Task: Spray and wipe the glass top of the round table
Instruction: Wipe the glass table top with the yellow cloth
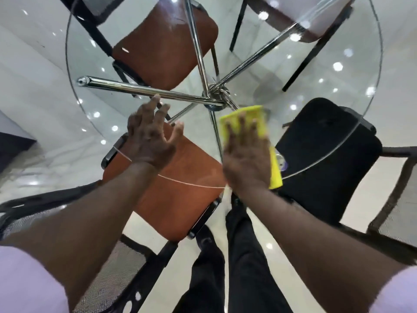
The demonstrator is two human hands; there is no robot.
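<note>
The round glass table top [94,53] fills the upper part of the view, with chrome legs [144,91] meeting at a hub beneath its centre. My right hand [246,154] lies flat with straight fingers on a folded yellow cloth [252,116], pressing it onto the glass near the table's middle. My left hand [150,136] rests on the glass to the left, fingers spread and holding nothing. A small object with a metal ring [281,162] peeks out at the right edge of the cloth; I cannot tell what it is.
Two brown-seated chairs [162,46] [180,199] show through the glass, far and near. A black chair [325,154] stands at the right and another chair [300,16] at the far right. Mesh chair backs flank my legs. The floor is glossy white tile.
</note>
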